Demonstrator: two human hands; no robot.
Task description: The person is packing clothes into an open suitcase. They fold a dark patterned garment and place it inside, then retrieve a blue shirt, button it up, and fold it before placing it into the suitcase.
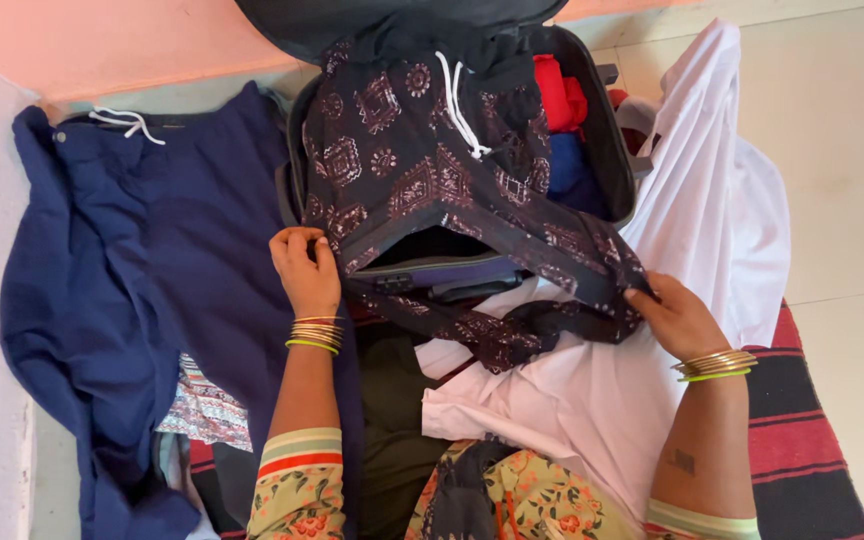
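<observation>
Over the open suitcase (607,140) on the floor, the left hand (304,268) is pinched shut on the near left corner of a dark patterned pair of trousers (422,150), thumb and fingers closed over the hem fold, gold and green bangles (316,335) stacked at the wrist. Across from it, the right hand (674,315) lies with fingers closed on the other trouser leg where it trails off the case's front edge; its grip looks flatter, more a press and pinch than a full clench. Between the two hands the garment is stretched roughly sideways, while its long axis runs away from the person, waistband and white drawstring (458,105) at the far end near the raised lid, legs toward the body. The left hand sits slightly farther forward and is nearer the bulk of the fabric lying over the case; the right hand is lower and holds the loose tail. Inside the case, red cloth (560,92) and blue cloth (564,165) show at the right side. Beneath the right forearm lies a white garment (697,215), spread over a red and black striped mat (802,420). To the left, a large navy garment (142,240) with its own drawstring lies on the pale floor, a small printed cloth (204,408) peeking from under it.
</observation>
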